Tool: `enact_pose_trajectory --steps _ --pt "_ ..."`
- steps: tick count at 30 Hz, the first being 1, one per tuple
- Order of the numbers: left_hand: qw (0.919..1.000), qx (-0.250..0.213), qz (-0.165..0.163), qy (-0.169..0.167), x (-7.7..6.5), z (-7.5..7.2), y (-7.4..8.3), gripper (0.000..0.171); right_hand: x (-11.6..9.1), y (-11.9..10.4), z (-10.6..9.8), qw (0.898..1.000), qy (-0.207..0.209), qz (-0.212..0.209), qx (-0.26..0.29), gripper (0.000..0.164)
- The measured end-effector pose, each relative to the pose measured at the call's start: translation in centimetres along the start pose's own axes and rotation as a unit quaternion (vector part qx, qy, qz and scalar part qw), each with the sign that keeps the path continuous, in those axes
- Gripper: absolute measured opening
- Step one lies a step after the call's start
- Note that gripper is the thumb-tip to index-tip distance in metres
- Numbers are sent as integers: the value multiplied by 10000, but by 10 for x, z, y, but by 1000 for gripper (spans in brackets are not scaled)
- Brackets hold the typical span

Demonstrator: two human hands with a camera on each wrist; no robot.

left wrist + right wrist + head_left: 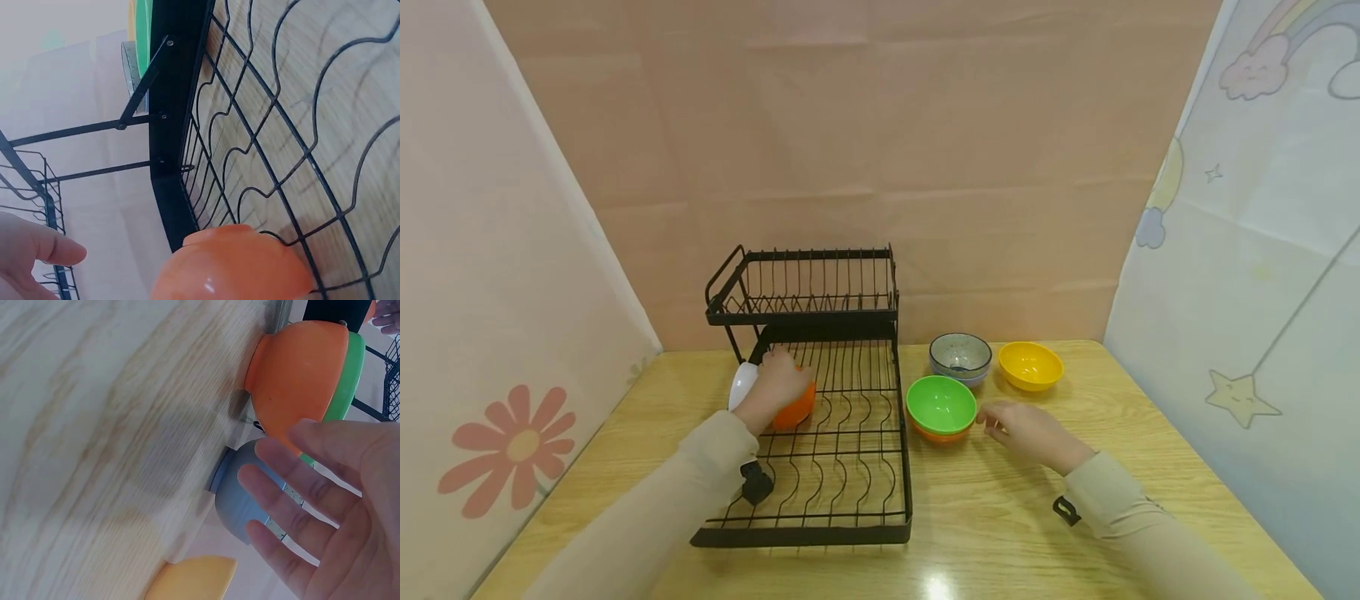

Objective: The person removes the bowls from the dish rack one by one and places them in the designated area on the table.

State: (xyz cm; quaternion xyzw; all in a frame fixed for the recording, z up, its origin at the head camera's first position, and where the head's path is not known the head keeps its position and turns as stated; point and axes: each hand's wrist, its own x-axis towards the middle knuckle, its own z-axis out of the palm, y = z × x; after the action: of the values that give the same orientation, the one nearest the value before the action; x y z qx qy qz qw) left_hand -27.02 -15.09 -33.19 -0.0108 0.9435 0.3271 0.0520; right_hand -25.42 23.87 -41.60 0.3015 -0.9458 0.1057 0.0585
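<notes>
An orange bowl (797, 408) stands tilted on its side in the lower tier of the black dish rack (805, 537), beside a white bowl (742, 383). Over them is my left hand (777, 385); the left wrist view shows its fingers (59, 247) apart from the orange bowl (231, 265). A green bowl (942, 404) sits inside another orange bowl (942, 437) on the table. Just right of this stack, my right hand (1030, 431) holds nothing. Its fingers (294, 519) are spread and loosely bent, close to the stacked orange bowl (300, 375) in the right wrist view.
Behind the green bowl stands a speckled grey bowl (960, 352) stacked on a bluish one (973, 381). To its right is a yellow bowl (1031, 367). The rack's upper tier (805, 318) overhangs the back of the lower tier. Fabric-covered walls (887, 167) border the wooden table (992, 525).
</notes>
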Motion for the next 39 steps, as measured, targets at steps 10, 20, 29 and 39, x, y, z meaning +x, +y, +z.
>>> enact_pose_trajectory --steps 10,20,29,39 --pt "9986 -348 -335 -227 4 4 -6 52 -1 -1 -2 10000 7 69 52 12" --pt "9843 -1388 -976 -481 5 17 -22 57 -3 1 0 9999 115 86 52 13" --pt "9773 -1675 -1243 -376 13 18 -29 58 -3 1 -2 9999 130 67 37 13" --pt "9622 -2373 -1252 -473 13 9 -25 58 -5 3 -1 9991 363 -218 -93 12"
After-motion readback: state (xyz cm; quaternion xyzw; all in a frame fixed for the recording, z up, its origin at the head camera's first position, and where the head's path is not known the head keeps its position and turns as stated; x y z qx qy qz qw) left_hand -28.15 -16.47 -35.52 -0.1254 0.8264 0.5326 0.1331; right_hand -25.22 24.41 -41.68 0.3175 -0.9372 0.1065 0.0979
